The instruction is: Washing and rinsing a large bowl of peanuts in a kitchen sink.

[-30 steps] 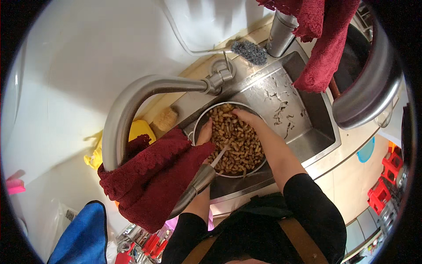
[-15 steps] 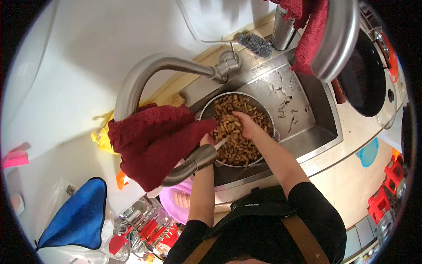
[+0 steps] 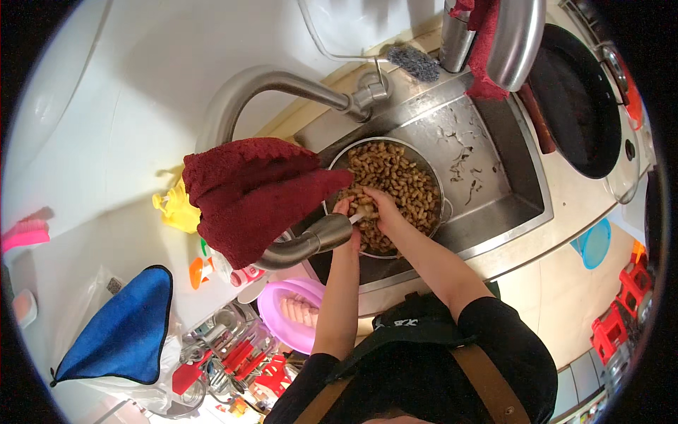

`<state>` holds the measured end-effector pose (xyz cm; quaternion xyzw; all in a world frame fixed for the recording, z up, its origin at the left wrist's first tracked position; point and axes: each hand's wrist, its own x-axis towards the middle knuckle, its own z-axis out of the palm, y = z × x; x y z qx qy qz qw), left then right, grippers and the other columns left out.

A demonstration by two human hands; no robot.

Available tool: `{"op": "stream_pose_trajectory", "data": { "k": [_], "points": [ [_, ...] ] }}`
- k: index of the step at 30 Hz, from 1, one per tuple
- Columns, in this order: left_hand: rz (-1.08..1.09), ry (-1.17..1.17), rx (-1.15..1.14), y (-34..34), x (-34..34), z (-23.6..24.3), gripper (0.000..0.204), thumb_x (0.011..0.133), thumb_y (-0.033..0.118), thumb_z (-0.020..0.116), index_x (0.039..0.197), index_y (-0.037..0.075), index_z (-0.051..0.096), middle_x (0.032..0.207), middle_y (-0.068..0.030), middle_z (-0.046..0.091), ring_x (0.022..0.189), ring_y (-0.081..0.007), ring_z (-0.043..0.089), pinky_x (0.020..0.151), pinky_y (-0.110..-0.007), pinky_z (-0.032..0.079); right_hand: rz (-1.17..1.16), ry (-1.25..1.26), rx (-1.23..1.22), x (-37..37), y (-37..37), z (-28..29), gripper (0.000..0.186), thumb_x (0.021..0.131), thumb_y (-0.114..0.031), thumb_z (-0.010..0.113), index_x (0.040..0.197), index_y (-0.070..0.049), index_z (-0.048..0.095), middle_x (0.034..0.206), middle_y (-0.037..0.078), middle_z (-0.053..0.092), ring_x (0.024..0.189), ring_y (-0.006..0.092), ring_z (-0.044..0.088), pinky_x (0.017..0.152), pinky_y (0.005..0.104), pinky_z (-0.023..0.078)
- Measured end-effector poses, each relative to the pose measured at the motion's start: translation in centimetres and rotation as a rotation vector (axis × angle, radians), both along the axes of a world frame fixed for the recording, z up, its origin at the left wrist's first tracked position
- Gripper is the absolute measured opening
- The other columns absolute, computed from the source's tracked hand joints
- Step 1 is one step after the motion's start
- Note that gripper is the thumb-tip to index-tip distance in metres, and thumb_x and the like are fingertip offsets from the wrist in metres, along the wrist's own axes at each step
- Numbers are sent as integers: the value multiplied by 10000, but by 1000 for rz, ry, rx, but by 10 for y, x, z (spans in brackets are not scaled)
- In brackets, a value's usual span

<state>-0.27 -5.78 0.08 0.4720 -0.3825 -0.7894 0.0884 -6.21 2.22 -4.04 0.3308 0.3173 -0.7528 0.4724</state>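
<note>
A round metal pot (image 3: 432, 161) sits in the left part of the sink, full of brown, unshelled peanuts (image 3: 395, 173). My left hand (image 3: 344, 210) and my right hand (image 3: 383, 210) are cupped close together over its near left side. A small heap of peanuts rests between them, both hands closed around it. The steel faucet (image 3: 332, 232) reaches over from the left, and a whitish stream of water runs from its tip by my hands. A dark red towel (image 3: 258, 191) draped on the faucet comes close to my left fingers, which are partly hidden.
Dark scraps lie on the bottom of the steel sink (image 3: 487, 145). A black pan (image 3: 575, 106) stands to the right, a grey scrubber (image 3: 413, 63) behind. At the lower left are a pink basin (image 3: 272, 311) with pale pieces in it and a blue cloth (image 3: 120, 336).
My hands have drawn closer together and moved toward the near side of the pot. The heap of peanuts between them looks smaller. The whole view has shifted slightly.
</note>
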Motion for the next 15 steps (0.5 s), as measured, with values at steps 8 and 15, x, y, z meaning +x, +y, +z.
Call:
{"op": "stream_pose_trajectory", "data": {
  "k": [8,15],
  "points": [
    [-374,113,-618,3,-15,1,114,790,129,527,827,30,571,1115,-91,490,1067,-199,426,847,-339,357,121,407,90,-10,26,4,282,775,-230,534,978,-35,555,1019,60,531,964,181,468,838,300,333],
    [-198,-91,-219,16,-22,14,81,784,43,484,756,51,559,929,-68,563,912,-160,494,804,-296,374,-2,105,-200,-13,23,3,299,812,-226,480,1090,-125,524,1239,83,361,1129,220,336,909,317,272]
  ]
}}
